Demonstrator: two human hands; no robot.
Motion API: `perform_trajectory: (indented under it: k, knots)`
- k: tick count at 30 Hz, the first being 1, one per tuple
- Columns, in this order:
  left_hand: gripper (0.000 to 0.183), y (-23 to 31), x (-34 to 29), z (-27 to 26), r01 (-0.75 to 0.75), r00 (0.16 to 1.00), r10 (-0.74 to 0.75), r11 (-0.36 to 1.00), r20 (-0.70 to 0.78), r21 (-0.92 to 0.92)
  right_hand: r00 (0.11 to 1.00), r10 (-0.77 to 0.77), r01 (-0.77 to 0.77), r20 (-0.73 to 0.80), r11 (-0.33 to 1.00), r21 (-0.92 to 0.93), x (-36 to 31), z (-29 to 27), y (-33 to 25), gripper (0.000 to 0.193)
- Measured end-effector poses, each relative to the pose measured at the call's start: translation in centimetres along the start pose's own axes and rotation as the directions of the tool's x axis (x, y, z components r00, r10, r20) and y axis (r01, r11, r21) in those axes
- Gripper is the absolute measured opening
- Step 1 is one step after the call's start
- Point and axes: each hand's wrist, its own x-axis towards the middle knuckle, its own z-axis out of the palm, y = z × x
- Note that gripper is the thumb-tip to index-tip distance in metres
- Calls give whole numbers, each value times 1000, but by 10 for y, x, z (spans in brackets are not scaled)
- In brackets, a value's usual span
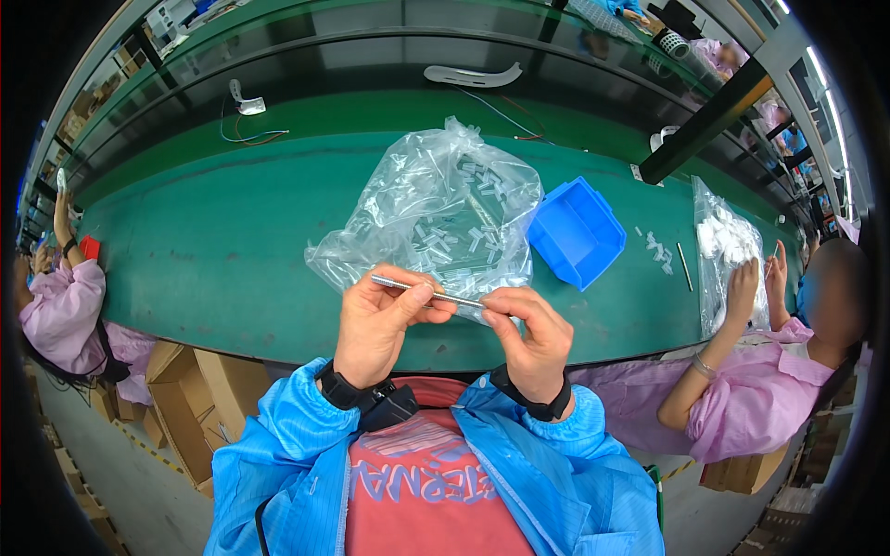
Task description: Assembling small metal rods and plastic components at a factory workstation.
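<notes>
Rod (428, 292), thin and metal-grey, lies nearly level in the lower middle of the frame, held between both hands above the near edge of the desk (232, 250). The left hand (375, 324) pinches it between thumb and forefinger near its left end, the fingers (408, 301) curled closed around it. The right hand (530, 338) grips the right end, its fingers (505, 301) folded over so the tip of the rod is hidden. Both wrists wear dark bands, and blue sleeves run down to the lower edge.

Just behind the hands, in the centre of the frame, a clear plastic bag (436, 208) lies crumpled on the green desk, with many small pale parts inside. Touching its right side is an open blue bin (577, 232), tilted. Right of the bin a few small white pieces (656, 248) lie loose, with a second thin rod (684, 267) beside them.

At the right edge a person in a pink coat (760, 389) rests a hand (742, 287) on another clear bag (723, 241) holding white things. At the left edge another person in pink (60, 306) raises an arm. Cardboard boxes (195, 398) stand on the floor at lower left. In the upper middle a white curved part (473, 76) lies on the dark shelf behind the desk, and a small white part with wires (248, 104) lies to its left.
</notes>
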Motion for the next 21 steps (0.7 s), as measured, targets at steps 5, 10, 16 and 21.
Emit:
perform_trajectory:
  k: [5,10,16,21]
  knots:
    - [6,-2,-1,-1,23,1000,-23,1000,7,-8,999,-52,52,4,998,-20,0,2,0,15]
    - [10,-5,-4,-3,93,994,-94,995,51,23,998,59,-59,6,997,59,2,-2,5,16]
    - [17,30,-2,-6,359,858,-476,826,195,435,994,66,-75,87,992,98,7,-16,8,19]
    - [22,9,-9,-2,266,896,-375,881,237,390,943,328,-295,-44,893,341,-7,7,3,27]
